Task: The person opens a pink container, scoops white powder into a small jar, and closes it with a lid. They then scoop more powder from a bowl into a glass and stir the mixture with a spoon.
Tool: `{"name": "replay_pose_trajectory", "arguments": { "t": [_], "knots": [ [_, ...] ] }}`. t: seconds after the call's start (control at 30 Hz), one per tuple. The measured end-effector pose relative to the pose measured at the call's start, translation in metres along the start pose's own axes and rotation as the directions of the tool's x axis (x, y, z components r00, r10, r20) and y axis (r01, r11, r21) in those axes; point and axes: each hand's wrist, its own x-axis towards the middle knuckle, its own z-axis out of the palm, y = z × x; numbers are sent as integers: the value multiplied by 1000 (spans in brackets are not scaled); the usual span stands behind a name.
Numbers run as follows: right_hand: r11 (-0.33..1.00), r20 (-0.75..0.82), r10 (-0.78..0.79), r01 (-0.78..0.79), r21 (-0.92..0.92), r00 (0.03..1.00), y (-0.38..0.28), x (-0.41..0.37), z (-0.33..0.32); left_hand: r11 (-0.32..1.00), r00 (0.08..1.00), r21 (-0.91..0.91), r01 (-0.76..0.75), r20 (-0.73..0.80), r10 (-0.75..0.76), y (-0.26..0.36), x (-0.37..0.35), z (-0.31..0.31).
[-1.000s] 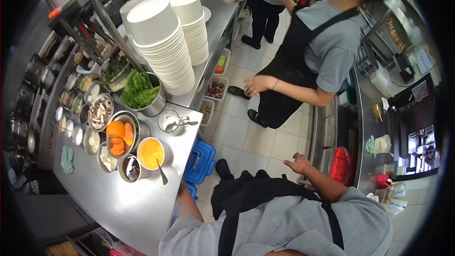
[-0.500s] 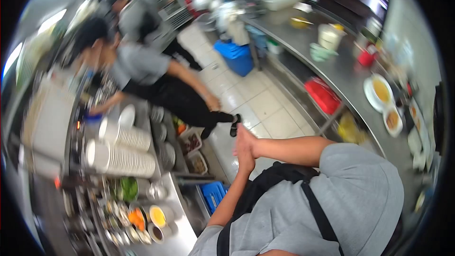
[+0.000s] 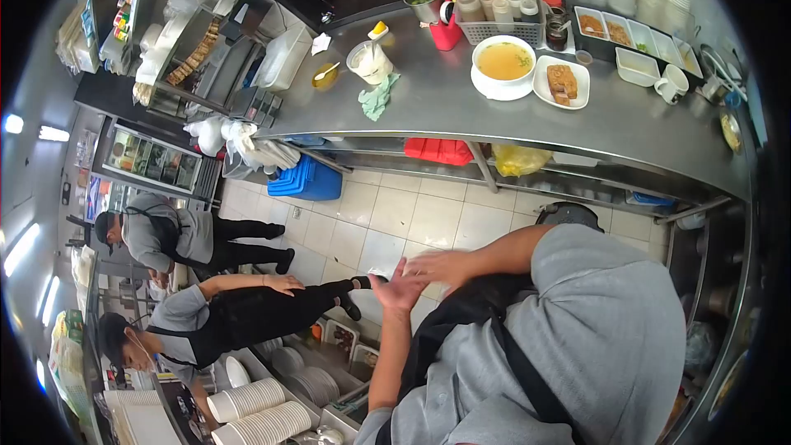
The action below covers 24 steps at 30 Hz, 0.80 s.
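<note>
My left hand (image 3: 400, 288) is held palm up in front of my black apron, its fingers stretched out and nothing on the palm. Right beside it, my right hand (image 3: 442, 269) overlaps its edge in this view, fingers extended flat and slightly smeared by motion. Both hands are over the tiled floor (image 3: 395, 213), away from the counter. On the steel counter (image 3: 395, 119) beyond them stand a white bowl of soup (image 3: 504, 62) and a square white plate with browned pieces of food (image 3: 563, 82).
Two co-workers in grey shirts and black aprons (image 3: 247, 305) (image 3: 177, 231) stand at the left. Stacked white bowls (image 3: 262, 424) are at the lower left. A blue bin (image 3: 305, 180) stands under the counter. Sauce bottles fill a grey basket (image 3: 498, 31), near a green cloth (image 3: 379, 97).
My view has turned toward the counter, bringing the soup and plate nearer the middle. My hands were pressed together; now the palms show more, with the right hand shifted aside.
</note>
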Motion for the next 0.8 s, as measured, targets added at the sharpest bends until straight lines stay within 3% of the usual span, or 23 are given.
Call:
{"name": "replay_pose_trajectory", "arguments": {
  "t": [0.03,0.07,0.1,0.13,0.17,0.2,0.23,0.27,0.3,0.33,0.37,0.43,0.5,0.57,0.63,0.67,0.7,0.73,0.77,0.8],
  "knots": [
    [946,412,317,-313,-80,854,31,-56,39,991,980,-119,61,-182,-82,12,-2,-1],
    [822,600,536,-529,-210,595,52,-113,48,996,959,-31,-86,-274,74,17,-9,-3],
    [667,649,676,-663,-339,348,64,-168,47,970,956,198,-143,-225,187,23,-15,-34],
    [468,632,768,-765,-443,104,67,-226,33,879,914,469,-87,-313,258,28,-33,-51],
    [339,601,798,-792,-507,-44,65,-258,22,730,855,684,16,-387,344,30,-53,-72],
    [231,562,813,-799,-555,-155,60,-283,13,472,813,875,108,-351,464,26,-72,-104],
    [195,537,821,-790,-581,-192,60,-299,6,185,769,957,225,-290,569,17,-86,-144],
    [161,510,829,-776,-609,-229,63,-309,-1,311,710,907,284,-417,568,2,-104,-179],
    [144,494,836,-772,-619,-240,67,-312,-4,449,638,830,331,-548,541,-17,-126,-202],
    [183,500,841,-760,-624,-208,80,-302,-10,725,531,628,283,-732,427,-38,-147,-209],
    [210,498,851,-761,-614,-167,91,-292,-5,919,454,356,171,-856,247,-64,-166,-216],
    [288,524,849,-770,-569,-69,113,-263,12,769,451,372,520,-884,122,-100,-196,-247],
    [401,584,811,-765,-504,40,130,-217,38,808,271,389,442,-917,293,-134,-205,-257],
    [497,657,743,-762,-415,127,134,-164,69,914,311,337,227,-914,260,-128,-217,-247],
    [517,723,674,-796,-315,152,133,-105,94,912,170,411,0,-899,405,-122,-212,-247],
    [481,757,640,-836,-264,130,131,-71,104,731,-21,681,42,-731,682,-117,-210,-247],
    [422,792,604,-878,-226,87,130,-31,116,478,-181,866,150,-451,874,-107,-209,-253],
    [440,790,600,-877,-194,126,121,5,121,448,-238,892,65,-422,875,-86,-215,-250],
    [658,765,579,-716,-232,284,90,63,101,407,-292,914,-14,-393,872,-62,-227,-240],
    [818,468,570,-524,-238,676,96,70,115,430,-347,858,-280,-508,788,-39,-236,-229]
  ]
}}
